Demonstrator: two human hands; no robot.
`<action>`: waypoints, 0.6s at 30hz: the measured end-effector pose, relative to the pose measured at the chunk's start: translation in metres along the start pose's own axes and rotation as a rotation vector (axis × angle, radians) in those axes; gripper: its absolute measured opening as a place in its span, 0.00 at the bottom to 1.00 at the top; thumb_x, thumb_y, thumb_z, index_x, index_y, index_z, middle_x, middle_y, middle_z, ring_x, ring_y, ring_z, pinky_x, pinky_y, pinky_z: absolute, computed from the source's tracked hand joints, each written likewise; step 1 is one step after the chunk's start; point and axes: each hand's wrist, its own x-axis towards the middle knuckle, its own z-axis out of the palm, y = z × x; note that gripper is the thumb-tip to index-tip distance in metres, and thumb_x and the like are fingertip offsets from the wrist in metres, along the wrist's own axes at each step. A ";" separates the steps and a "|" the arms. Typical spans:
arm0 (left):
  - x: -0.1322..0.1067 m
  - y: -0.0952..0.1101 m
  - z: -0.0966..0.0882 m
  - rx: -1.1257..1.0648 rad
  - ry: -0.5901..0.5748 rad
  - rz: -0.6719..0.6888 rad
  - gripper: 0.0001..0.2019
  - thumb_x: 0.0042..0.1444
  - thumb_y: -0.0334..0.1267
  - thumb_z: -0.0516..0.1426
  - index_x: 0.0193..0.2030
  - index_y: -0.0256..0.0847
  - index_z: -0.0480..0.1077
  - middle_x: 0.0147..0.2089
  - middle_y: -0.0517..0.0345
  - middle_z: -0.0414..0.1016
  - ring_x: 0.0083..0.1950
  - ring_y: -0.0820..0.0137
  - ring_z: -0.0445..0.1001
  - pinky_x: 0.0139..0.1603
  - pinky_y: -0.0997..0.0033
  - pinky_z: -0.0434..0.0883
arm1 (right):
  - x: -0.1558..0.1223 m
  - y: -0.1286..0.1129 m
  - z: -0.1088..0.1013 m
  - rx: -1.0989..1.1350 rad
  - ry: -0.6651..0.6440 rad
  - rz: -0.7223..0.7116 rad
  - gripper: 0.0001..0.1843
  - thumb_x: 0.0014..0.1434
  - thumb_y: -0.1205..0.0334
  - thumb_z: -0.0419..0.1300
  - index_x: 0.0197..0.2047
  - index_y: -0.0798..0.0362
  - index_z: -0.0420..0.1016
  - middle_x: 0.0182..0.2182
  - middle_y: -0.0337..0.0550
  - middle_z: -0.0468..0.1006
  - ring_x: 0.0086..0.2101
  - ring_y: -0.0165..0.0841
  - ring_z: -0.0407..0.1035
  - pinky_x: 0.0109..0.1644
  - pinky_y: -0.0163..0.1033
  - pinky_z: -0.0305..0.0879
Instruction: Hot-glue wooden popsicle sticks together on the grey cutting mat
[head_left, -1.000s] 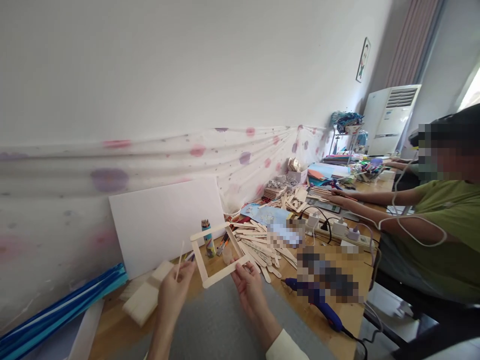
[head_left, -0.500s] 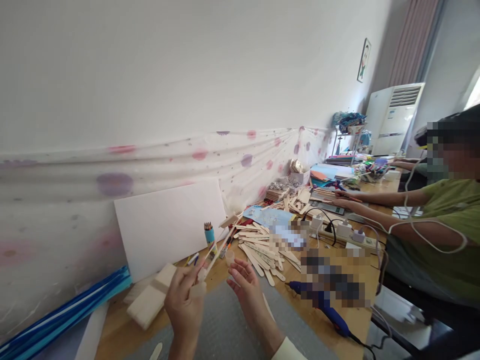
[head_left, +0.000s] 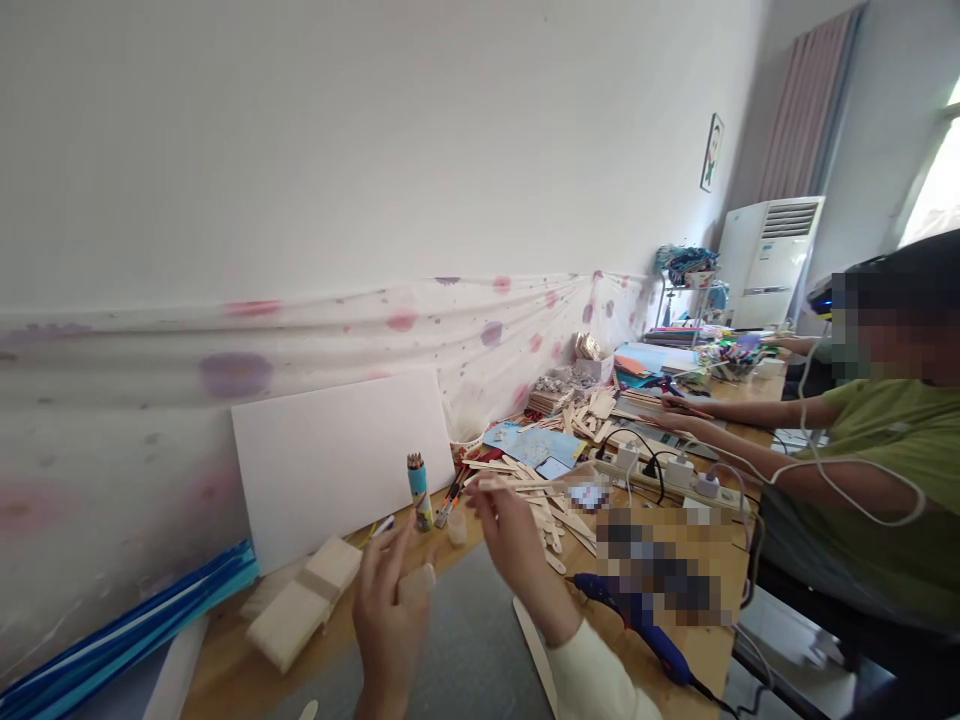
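My right hand [head_left: 512, 535] is closed on a thin wooden stick piece [head_left: 536, 487], which points to the right above a spread of craft sticks [head_left: 553, 530]. My left hand [head_left: 391, 605] is raised over the grey mat [head_left: 472, 620] with thumb and fingers apart. Something pale shows at its thumb tip, too small to make out. Between the hands, farther back, stands a small translucent cup [head_left: 457, 530]. Behind the left hand is a blue tube of pencils [head_left: 418, 490]. A bundle of wooden sticks [head_left: 304, 600] lies to its left.
A blue glue gun [head_left: 637, 620] lies at the right with its cord trailing off the edge. Beyond it is a power strip [head_left: 690, 480] with plugs. A white board [head_left: 341, 440] leans on the wall. A co-worker in a green shirt [head_left: 877, 450] sits at the right.
The stick piece has passed from my left hand to my right, and now points right. My left fingers have spread. My right hand has risen and moved right.
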 end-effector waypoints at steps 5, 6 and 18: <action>0.009 0.003 -0.011 -0.003 0.011 -0.063 0.12 0.59 0.39 0.59 0.50 0.45 0.75 0.43 0.52 0.76 0.44 0.64 0.75 0.44 0.66 0.73 | 0.074 0.032 -0.036 -0.387 -0.126 0.137 0.15 0.66 0.56 0.59 0.53 0.55 0.72 0.49 0.47 0.76 0.45 0.37 0.73 0.49 0.49 0.72; 0.011 0.005 -0.013 -0.017 0.003 -0.057 0.11 0.59 0.39 0.58 0.48 0.45 0.75 0.44 0.52 0.76 0.43 0.64 0.75 0.43 0.67 0.72 | 0.085 0.038 -0.039 -0.452 -0.150 0.163 0.17 0.66 0.56 0.60 0.54 0.54 0.71 0.51 0.47 0.75 0.46 0.38 0.73 0.49 0.49 0.72; 0.018 0.025 -0.029 -0.011 -0.063 -0.013 0.06 0.58 0.37 0.58 0.38 0.46 0.78 0.39 0.56 0.74 0.40 0.66 0.73 0.38 0.72 0.69 | 0.118 0.093 -0.054 -0.822 -0.295 0.406 0.20 0.65 0.56 0.61 0.57 0.56 0.70 0.53 0.50 0.73 0.47 0.40 0.72 0.49 0.50 0.72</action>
